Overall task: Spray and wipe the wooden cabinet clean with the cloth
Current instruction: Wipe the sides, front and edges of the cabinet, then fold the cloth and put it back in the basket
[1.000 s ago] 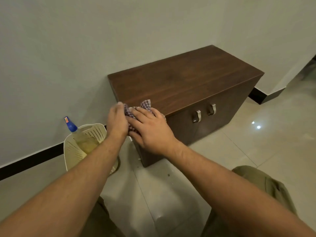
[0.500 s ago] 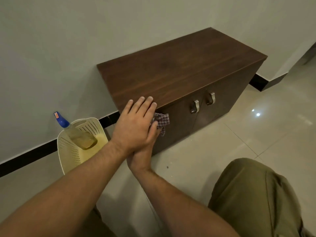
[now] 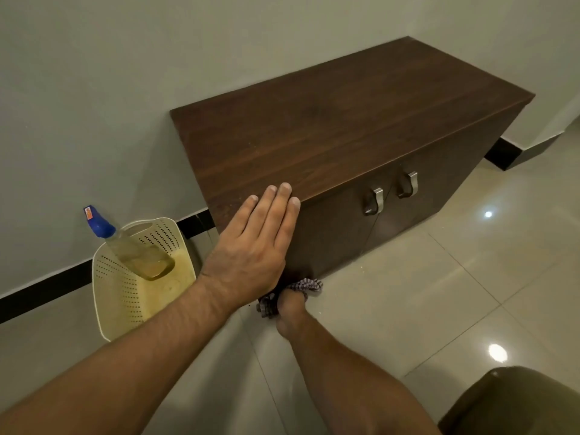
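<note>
A dark wooden cabinet (image 3: 345, 120) with two metal door handles stands against the wall. My left hand (image 3: 251, 246) lies flat with straight fingers on the cabinet's near left corner. Below it, my right hand (image 3: 290, 312) is mostly hidden under the left hand; it holds a checked cloth (image 3: 306, 285) against the cabinet's front at floor level. A spray bottle (image 3: 131, 249) with a blue nozzle leans in a cream basket at the left.
The cream perforated basket (image 3: 125, 296) sits on the tiled floor by the wall, left of the cabinet. Glossy floor tiles extend to the right. My knee in olive trousers (image 3: 514, 403) is at the bottom right.
My right hand has taken the cloth from the cabinet's top edge down its front to the floor. My left hand has moved off the cloth and stays flat on the corner.
</note>
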